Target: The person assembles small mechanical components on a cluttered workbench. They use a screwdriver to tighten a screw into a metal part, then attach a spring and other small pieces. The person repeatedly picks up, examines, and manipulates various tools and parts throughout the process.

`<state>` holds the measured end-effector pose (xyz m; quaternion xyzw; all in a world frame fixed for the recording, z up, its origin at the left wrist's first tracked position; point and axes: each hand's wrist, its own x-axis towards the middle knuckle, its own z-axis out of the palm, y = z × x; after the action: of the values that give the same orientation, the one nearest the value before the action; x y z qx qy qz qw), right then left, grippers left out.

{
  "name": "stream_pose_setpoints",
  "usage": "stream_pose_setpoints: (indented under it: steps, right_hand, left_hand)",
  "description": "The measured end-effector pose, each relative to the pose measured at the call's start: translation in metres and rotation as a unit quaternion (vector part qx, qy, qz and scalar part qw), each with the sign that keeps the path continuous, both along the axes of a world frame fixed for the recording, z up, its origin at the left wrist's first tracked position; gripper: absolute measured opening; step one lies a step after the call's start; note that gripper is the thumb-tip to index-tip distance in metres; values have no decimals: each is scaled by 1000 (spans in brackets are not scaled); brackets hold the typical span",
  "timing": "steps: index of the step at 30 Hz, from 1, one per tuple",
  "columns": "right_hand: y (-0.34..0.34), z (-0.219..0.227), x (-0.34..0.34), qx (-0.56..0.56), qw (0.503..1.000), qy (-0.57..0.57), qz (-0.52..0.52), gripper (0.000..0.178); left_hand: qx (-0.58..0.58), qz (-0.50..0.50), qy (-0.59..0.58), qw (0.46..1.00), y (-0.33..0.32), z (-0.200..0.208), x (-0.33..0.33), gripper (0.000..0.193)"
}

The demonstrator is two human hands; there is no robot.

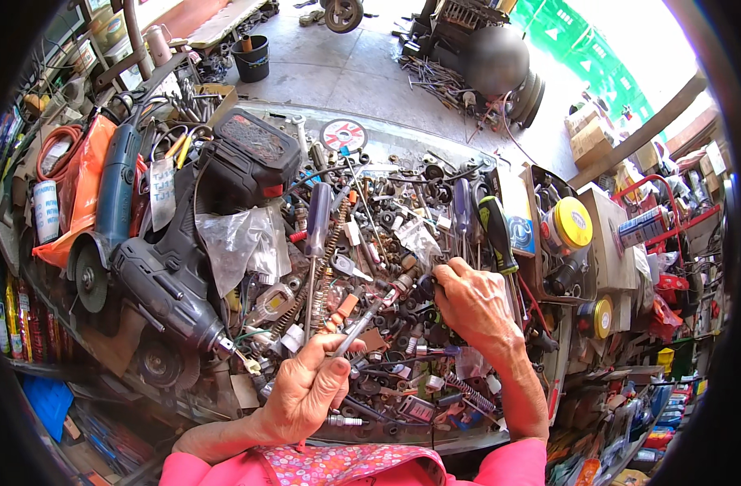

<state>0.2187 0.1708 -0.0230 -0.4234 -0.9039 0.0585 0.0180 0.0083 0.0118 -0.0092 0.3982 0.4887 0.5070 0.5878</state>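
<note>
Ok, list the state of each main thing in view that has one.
Slim silver metal rod: held by the left hand
Right hand: curled, grip unclear
Black cordless power tool: battery attached
Blue angle grinder: disc fitted
Upper round jar: yellow lid on
Black plastic bucket: upright

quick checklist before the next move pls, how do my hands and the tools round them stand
1. Left hand has hold of the slim grey metal rod: ok, pinched between thumb and fingers.
2. Right hand away from the pile of small mixed metal parts: not ok, its fingers reach into it.
3. Right fingertips gripping a part: cannot tell, they are partly hidden.
4. Black cordless impact wrench apart from both hands: ok, it lies left of them.
5. Long screwdriver with translucent purple handle untouched: ok.
</note>
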Motion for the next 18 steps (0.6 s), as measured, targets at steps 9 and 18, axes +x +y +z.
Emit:
stream_pose_setpoints:
  steps: [9,18]
  right_hand:
    - [-8,16,5,-97,947,284,-120,15]
    - [-56,37,-4,-496,599,595,-202,21]
  left_hand:
    - [3,-4,-16,1000,-3,-6,-7,32]
    - [-52,-57,-79,994,-3,-3,-9,37]
